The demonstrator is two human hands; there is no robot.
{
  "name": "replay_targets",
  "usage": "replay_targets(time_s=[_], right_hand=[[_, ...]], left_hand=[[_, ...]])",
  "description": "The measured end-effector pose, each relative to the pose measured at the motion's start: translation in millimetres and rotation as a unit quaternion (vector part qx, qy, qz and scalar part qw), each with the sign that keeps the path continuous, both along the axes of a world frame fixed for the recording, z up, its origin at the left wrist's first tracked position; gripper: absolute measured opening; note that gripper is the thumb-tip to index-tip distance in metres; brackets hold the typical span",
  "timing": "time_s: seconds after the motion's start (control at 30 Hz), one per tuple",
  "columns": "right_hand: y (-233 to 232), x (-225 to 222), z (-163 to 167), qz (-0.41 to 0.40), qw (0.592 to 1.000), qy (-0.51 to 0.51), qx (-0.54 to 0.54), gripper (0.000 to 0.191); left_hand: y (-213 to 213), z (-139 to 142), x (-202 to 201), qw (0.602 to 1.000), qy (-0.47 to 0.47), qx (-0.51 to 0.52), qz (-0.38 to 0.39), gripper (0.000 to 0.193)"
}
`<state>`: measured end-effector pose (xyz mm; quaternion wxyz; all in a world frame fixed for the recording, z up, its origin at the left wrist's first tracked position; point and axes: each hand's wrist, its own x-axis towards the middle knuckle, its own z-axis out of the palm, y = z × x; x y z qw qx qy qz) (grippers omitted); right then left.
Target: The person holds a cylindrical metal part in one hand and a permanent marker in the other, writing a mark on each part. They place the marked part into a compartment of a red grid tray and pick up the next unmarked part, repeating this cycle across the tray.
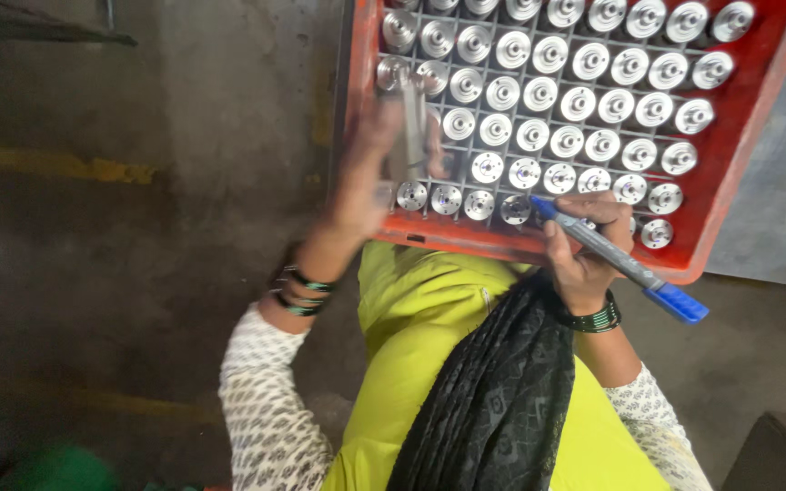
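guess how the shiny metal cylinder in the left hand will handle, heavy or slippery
The shiny metal cylinder in the left hand looks solid, so probably heavy for its size. Its polished surface may be slippery. Being round, it would likely roll outside the red plastic crate.

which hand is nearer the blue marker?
Right. The right hand grips the blue marker at the red crate's near edge; the left hand holds a metal cylinder across the crate.

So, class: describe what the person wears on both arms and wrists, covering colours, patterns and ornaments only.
Both arms wear white sleeves with a small dark printed pattern, ending above the wrists. The left hand has a stack of thin dark and green bangles at its wrist; the right hand has a similar band of dark green bangles. No gloves or rings can be made out.
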<state>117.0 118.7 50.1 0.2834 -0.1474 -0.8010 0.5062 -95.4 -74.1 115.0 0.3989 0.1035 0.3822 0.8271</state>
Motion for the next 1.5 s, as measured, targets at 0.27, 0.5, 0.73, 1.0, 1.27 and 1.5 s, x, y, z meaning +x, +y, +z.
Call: replay_targets(time_s=[0.27,0.5,0.73,1.0,1.27,1.5], right_hand=[[-5.6,3.1,4.8,-0.008,1.0,0.014,-0.004,0.024],[-18.3,-11.1,27.8,0.029,0.995,-0.002,0.101,0.024],[-22.4,-23.5,37.8,0.058,0.981,-0.013,0.182,0.026],[-18.4,-21.3,30.4,0.033,0.98,-0.004,0.197,0.025],[-24.0,-17.5,31.4,0.056,0.987,-0.01,0.151,0.027],[-24.8,-17.3,23.8,0.08,0.984,0.025,0.157,0.028]], left_hand=[[53.5,-49.3,65.8,0.995,-0.062,-0.057,0.059,0.043],[59.1,-51.4,72.2,0.99,-0.103,-0.079,0.061,0.029],[56.4,-48.0,71.2,0.994,0.006,-0.082,0.071,0.027],[56.8,-54.3,73.8,0.993,-0.079,-0.061,0.06,0.036],[56.3,-59.3,76.3,0.992,-0.07,-0.075,0.072,0.03],[56.4,-62.7,76.0,0.991,-0.084,-0.088,0.061,0.04]])
